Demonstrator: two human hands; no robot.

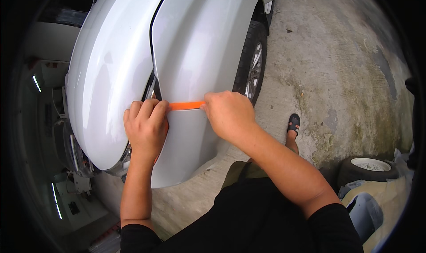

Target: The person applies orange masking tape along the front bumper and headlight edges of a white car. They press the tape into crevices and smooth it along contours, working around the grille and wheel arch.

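A strip of orange tape (186,105) stretches level between my two hands, along the seam where the silver car's fender (191,53) meets its bumper (186,137). My left hand (145,124) is closed on the strip's left end, close to the corner of the headlight. At the right end my right hand (228,115) pinches the strip, its knuckles up against the panel. More orange (167,128) shows beside my left wrist, along the bumper's edge by the headlight; most of it is hidden. My left hand also covers much of the headlight.
The car's hood (106,75) curves away at left, and its front wheel (253,64) stands beyond my right hand. A sandaled foot (293,124) is on the stained concrete floor (337,75). A loose wheel with a tyre (348,171) lies at lower right beside plastic-wrapped parts.
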